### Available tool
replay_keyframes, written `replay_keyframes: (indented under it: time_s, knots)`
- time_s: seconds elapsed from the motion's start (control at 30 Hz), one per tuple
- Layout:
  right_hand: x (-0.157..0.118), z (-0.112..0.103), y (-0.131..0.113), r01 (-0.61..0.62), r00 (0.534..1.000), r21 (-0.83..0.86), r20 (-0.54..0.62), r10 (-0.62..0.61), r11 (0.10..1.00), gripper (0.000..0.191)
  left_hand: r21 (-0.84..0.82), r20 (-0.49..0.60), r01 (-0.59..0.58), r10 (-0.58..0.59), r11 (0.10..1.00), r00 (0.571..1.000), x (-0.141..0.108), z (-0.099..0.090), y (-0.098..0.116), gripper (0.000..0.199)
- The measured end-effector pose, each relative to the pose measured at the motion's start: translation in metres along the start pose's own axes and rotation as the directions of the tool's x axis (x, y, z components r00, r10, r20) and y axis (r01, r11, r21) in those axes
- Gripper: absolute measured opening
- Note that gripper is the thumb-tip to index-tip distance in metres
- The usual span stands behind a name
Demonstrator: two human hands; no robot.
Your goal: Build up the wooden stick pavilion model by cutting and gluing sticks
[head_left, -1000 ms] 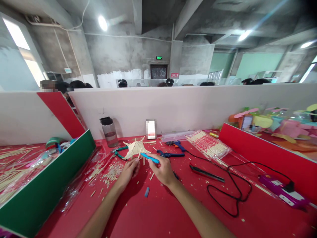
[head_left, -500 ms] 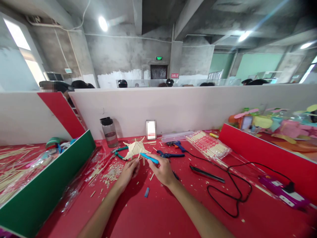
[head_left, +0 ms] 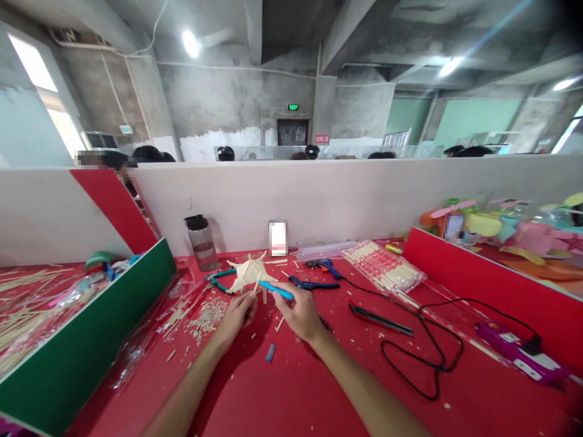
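My left hand (head_left: 239, 312) is closed, pinching a thin wooden stick (head_left: 257, 283) that points up and away from me. Fingers wrapped round a blue pen (head_left: 279, 291), my right hand (head_left: 299, 309) holds its tip close to the stick; whether they touch I cannot tell. Just beyond both hands lies a pale, star-like structure built of wooden sticks (head_left: 249, 271). Green-handled pliers (head_left: 222, 282) rest beside it on the left. To the right of the right hand are blue-handled cutters (head_left: 319, 284).
A water bottle (head_left: 201, 243) and a phone (head_left: 278, 238) stand at the back. Right lie a glue gun (head_left: 322, 264), bagged sticks (head_left: 385, 267), a utility knife (head_left: 380, 318) and a looped black cable (head_left: 437, 367). Wood scraps (head_left: 207, 317) lie left, near a green divider (head_left: 91, 334).
The blue pen in my right hand has shifted very slightly to the right. My left hand and the stick look still.
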State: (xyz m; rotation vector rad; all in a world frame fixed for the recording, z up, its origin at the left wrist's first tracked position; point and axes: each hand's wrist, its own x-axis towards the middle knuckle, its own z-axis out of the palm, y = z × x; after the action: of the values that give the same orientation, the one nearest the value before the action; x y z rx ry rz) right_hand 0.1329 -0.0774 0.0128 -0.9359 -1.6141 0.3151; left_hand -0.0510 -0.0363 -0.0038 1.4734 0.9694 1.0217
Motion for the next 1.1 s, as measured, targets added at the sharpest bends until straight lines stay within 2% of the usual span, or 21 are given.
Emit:
replay_keyframes:
  time_s: [0.17,0.4,1.1]
  knots:
    - [-0.0003,0.0005,0.0014,0.003,1.0,0.01,0.028,-0.004,1.0,0.027,0.019,-0.005,0.003,-0.002,1.0,1.0,-0.0013,0.0006,0.0026,0.046]
    - [-0.0005,0.0003,0.0009,-0.022,1.0,-0.014,-0.004,0.022,1.0,0.024,0.023,-0.013,0.003,-0.003,1.0,1.0,-0.0024,0.0017,0.0049,0.046]
    - [-0.0001,0.0,0.0001,-0.025,1.0,-0.019,0.008,0.025,0.999,0.024,0.045,-0.001,-0.009,0.01,0.999,1.0,-0.0015,0.0005,0.0025,0.045]
